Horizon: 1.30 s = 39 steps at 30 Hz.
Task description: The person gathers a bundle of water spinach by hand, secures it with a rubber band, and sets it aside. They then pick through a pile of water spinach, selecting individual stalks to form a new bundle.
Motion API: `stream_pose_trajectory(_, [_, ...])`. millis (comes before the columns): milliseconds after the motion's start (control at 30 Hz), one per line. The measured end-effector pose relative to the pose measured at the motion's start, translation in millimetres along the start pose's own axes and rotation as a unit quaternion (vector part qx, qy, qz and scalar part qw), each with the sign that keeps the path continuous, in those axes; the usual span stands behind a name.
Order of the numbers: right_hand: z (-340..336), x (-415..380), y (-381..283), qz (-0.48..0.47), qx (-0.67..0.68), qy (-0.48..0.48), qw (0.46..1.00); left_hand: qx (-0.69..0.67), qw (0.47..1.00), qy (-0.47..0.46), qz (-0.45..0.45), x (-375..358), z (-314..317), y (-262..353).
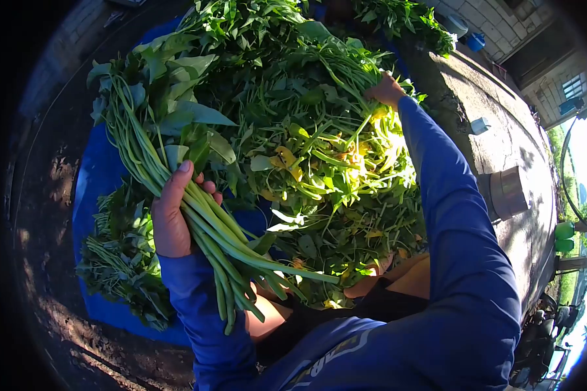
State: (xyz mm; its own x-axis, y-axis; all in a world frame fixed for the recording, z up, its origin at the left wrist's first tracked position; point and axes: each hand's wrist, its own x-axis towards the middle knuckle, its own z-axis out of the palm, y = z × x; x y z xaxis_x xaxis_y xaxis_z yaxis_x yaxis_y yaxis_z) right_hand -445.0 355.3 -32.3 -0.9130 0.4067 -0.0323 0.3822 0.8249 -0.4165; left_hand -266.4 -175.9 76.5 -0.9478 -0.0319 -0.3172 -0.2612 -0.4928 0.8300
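Note:
My left hand [174, 218] is wrapped around a thick bunch of water spinach [134, 133], thumb across the stems. The cut stem ends point down towards my lap and the broad green leaves lie at the upper left. My right hand [386, 91] is stretched out to the far side of a large heap of loose greens [274, 98]. Its fingers are curled on stems of water spinach [346, 75] there, though the fingertips are partly hidden. Yellowed leaves [287, 161] lie among the trimmings in the sunlit middle of the heap.
A blue tarp [98, 176] lies under the greens. Another pile of bunches [120, 260] rests at its left edge. More greens [407, 26] stand at the back. A grey cylindrical container [505, 193] and a small pale block [480, 126] are on the concrete to the right.

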Motion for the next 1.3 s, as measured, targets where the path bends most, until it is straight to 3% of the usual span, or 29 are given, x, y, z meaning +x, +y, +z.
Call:
stream_pose_trajectory(33, [-20, -15, -6, -0.03, 0.117, -0.018, 0.993, -0.004, 1.0, -0.001, 0.007, 0, 1, 0])
stream_pose_trajectory(67, [-33, -14, -8, -0.011, 0.1, 0.007, 0.995, -0.007, 1.0, -0.001, 0.013, 1, 1, -1])
stream_pose_trajectory(133, [-62, -22, -15, -0.03, 0.18, -0.04, 0.982, -0.008, 1.0, -0.011, 0.01, 2, 2, 0])
stream_pose_trajectory(333, [-166, -52, -43, -0.073, 0.187, 0.001, 0.98, -0.01, 0.999, -0.037, -0.012, -1, 1, -3])
stream_pose_trajectory(433, [-187, -107, -73, -0.12, 0.109, 0.053, 0.985, -0.001, 0.999, -0.039, -0.021, -5, 1, -4])
stream_pose_trajectory(567, [-141, -204, -69, -0.173, -0.068, 0.171, 0.968, -0.016, 0.999, -0.039, 0.005, -11, 5, -8])
stream_pose_trajectory(600, [-125, -246, -88, -0.132, -0.086, 0.119, 0.98, -0.019, 0.999, -0.047, 0.003, -12, 5, -7])
stream_pose_trajectory(633, [-92, -266, -83, -0.148, -0.109, 0.138, 0.973, -0.019, 0.999, -0.051, -0.004, -11, 4, -6])
stream_pose_trajectory(700, [-19, -312, -68, -0.172, -0.091, 0.08, 0.978, -0.024, 0.998, -0.062, -0.022, -13, 1, -9])
stream_pose_trajectory(733, [14, -327, -58, -0.103, -0.087, -0.021, 0.991, -0.031, 0.997, -0.068, -0.025, -15, 1, -10])
stream_pose_trajectory(800, [69, -343, -29, -0.068, -0.012, -0.024, 0.997, -0.015, 0.997, -0.067, -0.034, -21, -1, -10])
stream_pose_trajectory(867, [69, -349, -24, -0.09, 0.016, 0.026, 0.996, 0.003, 0.997, -0.07, -0.032, -22, -4, -12])
stream_pose_trajectory(933, [59, -349, -6, -0.127, 0.17, 0.036, 0.977, 0.01, 0.997, -0.058, -0.042, -27, -4, -16])
stream_pose_trajectory(1000, [58, -343, 5, -0.061, 0.272, 0.083, 0.957, 0.009, 0.997, -0.056, -0.043, -29, -3, -18])
stream_pose_trajectory(1067, [56, -330, 14, 0.025, 0.256, 0.11, 0.96, 0.032, 0.994, -0.082, -0.06, -30, -5, -20])
stream_pose_trajectory(1100, [80, -307, 48, -0.029, 0.221, 0.123, 0.967, 0.041, 0.993, -0.093, -0.053, -36, -5, -21])
stream_pose_trajectory(1133, [52, -323, 24, -0.034, 0.182, 0.115, 0.976, 0.049, 0.993, -0.102, -0.044, -41, -4, -23])
stream_pose_trajectory(1267, [38, -293, 37, 0.028, 0.179, 0.028, 0.983, 0.096, 0.987, -0.113, -0.057, -38, 21, -53])
stream_pose_trajectory(1300, [28, -294, 39, -0.032, 0.048, 0.129, 0.99, 0.117, 0.987, -0.103, -0.045, -40, 27, -60])
